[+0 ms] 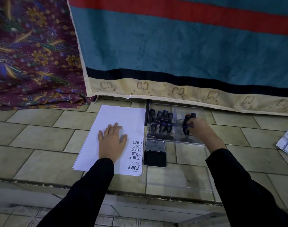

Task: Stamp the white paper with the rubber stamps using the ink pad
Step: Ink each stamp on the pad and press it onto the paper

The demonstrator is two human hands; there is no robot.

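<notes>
Our left hand (112,138) spread flat, pinning white paper (117,115) to tiled floor (42,145). Right hand (199,128) curls round rubber stamp (185,131) in clear box (195,110), right compartment. We judge stamp light, rigid: grip knob handle. Ink pad (154,157) open, just beside paper. Sheet flimsy, slides.

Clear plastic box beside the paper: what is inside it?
Black-handled rubber stamps stand in its left compartment. In the right compartment, the right hand grips one more stamp; the hand covers whatever lies under it.
</notes>
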